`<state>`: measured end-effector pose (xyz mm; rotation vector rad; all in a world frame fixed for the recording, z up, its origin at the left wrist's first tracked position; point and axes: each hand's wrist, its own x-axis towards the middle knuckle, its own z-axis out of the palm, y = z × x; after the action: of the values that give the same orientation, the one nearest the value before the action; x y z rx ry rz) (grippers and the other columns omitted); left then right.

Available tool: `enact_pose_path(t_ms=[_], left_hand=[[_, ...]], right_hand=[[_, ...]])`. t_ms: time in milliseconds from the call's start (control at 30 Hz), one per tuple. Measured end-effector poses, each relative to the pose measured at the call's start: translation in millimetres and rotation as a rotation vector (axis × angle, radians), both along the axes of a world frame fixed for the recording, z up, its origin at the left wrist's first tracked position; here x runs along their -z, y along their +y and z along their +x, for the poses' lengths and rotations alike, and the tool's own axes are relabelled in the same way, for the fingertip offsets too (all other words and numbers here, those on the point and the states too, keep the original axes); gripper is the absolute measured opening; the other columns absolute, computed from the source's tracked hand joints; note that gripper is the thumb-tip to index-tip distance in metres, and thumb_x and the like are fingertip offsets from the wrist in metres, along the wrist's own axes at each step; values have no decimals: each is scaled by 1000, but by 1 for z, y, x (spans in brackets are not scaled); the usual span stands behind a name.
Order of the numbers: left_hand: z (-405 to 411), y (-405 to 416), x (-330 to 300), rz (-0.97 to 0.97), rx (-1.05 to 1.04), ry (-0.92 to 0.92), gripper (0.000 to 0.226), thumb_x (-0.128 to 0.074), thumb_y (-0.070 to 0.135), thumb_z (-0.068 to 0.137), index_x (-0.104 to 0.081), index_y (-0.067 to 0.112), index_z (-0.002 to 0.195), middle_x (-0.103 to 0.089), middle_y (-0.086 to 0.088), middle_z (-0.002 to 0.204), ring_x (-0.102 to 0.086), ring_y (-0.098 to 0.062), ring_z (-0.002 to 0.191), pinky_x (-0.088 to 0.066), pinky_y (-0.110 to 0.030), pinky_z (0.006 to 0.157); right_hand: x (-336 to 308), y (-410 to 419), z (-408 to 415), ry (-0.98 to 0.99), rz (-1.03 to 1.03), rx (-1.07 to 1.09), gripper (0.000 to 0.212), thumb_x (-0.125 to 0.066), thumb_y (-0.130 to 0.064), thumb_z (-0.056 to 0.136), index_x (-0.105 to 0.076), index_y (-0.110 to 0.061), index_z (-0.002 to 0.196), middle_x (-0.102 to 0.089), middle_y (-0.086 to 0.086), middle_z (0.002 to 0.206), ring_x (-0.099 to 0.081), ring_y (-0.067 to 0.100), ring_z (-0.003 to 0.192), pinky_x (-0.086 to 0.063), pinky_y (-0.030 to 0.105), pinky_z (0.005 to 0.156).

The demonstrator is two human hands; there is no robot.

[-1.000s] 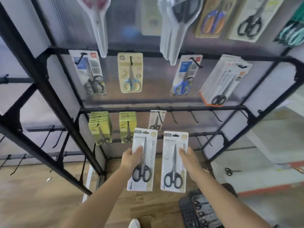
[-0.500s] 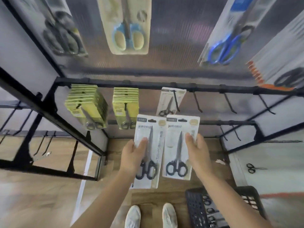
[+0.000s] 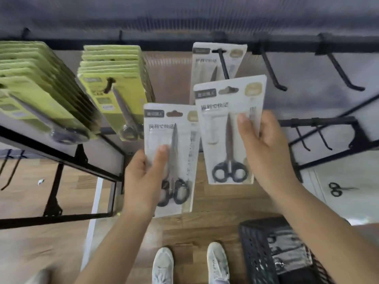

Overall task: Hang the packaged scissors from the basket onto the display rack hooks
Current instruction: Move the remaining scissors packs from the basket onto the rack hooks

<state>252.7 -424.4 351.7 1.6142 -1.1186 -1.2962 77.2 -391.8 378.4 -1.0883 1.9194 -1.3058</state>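
Two white scissor packs are held up in front of the rack, both long axis near upright, blade tips up toward the hooks and black handles down. The left pack sits lower and leans slightly right at the top; its right edge is overlapped by the right pack, which is raised higher, its top edge reaching over the lower part of a third white pack already hanging on a hook.

The left hand grips the left pack by its lower left side, thumb laid across the front beside the blades, the other fingers hidden behind the card. The right hand holds the right pack by its right edge, thumb pressed on the front near the blades, fingers curled behind. Both forearms reach up from the bottom of the view.

Two empty hooks jut from the bar to the right of the hung pack. Left of it hang two stacks of yellow-green packs. The black basket stands on the wood floor at lower right, packs inside, beside the person's white shoes. A loose pair of scissors lies on the pale floor at right.
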Motion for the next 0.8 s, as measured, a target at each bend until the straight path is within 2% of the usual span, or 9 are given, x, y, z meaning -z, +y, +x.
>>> enact_pose_path(t_ms=[67, 200, 333, 467, 567, 633, 733, 800], left_hand=[[0, -2, -3, -5, -14, -6, 39, -60, 31, 88, -36, 19, 61, -36, 14, 36, -34, 2, 33, -27, -6, 36], [1, -4, -5, -20, -15, 23, 37, -58, 26, 90, -36, 22, 61, -39, 17, 35, -37, 3, 33, -29, -5, 37], [5, -6, -1, -15, -4, 22, 38, -59, 26, 89, -36, 20, 60, -37, 16, 36, -34, 1, 35, -27, -6, 37], [4, -8, 6, 18, 6, 29, 32, -60, 33, 86, -44, 15, 64, -43, 13, 51, -39, 1, 45, -34, -8, 42], [3, -9, 9, 54, 22, 79, 37, -61, 47, 75, -56, 10, 79, -54, -1, 71, -49, -7, 64, -42, -17, 56], [4, -9, 10, 71, 22, 96, 40, -60, 48, 74, -62, 10, 88, -59, -3, 79, -53, -10, 71, -45, -19, 61], [4, -8, 10, 93, 14, 109, 21, -61, 36, 84, -63, 16, 88, -62, -2, 84, -56, -11, 75, -46, -20, 63], [2, -7, 11, 103, 18, 106, 19, -61, 34, 85, -62, 16, 89, -63, -4, 86, -57, -13, 77, -47, -24, 66]], right_hand=[[0, -7, 0, 1, 11, 1, 12, -48, -32, 95, -49, -23, 87, -56, -10, 76, -52, -3, 69, -41, 9, 58], [4, -13, -2, 3, 14, -9, 17, -47, -29, 96, -50, -13, 94, -55, -10, 76, -51, -5, 68, -41, 10, 59], [11, -11, -7, -5, 0, 13, 17, -47, -28, 96, -52, -12, 98, -57, -15, 81, -55, -11, 72, -41, 5, 59], [17, -18, -11, 15, 5, 6, 21, -46, -30, 96, -51, -10, 102, -59, -12, 87, -56, -4, 78, -44, 11, 62], [21, -26, -12, 49, -22, -18, 31, -45, -34, 96, -50, -5, 105, -61, -1, 92, -57, 10, 84, -46, 23, 71], [24, -26, -13, 55, -37, -24, 27, -45, -35, 95, -50, -10, 103, -61, -1, 93, -57, 12, 86, -47, 26, 73], [25, -21, -16, 12, -53, -21, 11, -46, -35, 95, -49, -28, 102, -62, -10, 99, -60, 3, 93, -49, 19, 77], [22, -18, -17, -8, -44, -19, 10, -47, -35, 95, -50, -30, 103, -63, -10, 102, -60, 4, 97, -50, 20, 80]])
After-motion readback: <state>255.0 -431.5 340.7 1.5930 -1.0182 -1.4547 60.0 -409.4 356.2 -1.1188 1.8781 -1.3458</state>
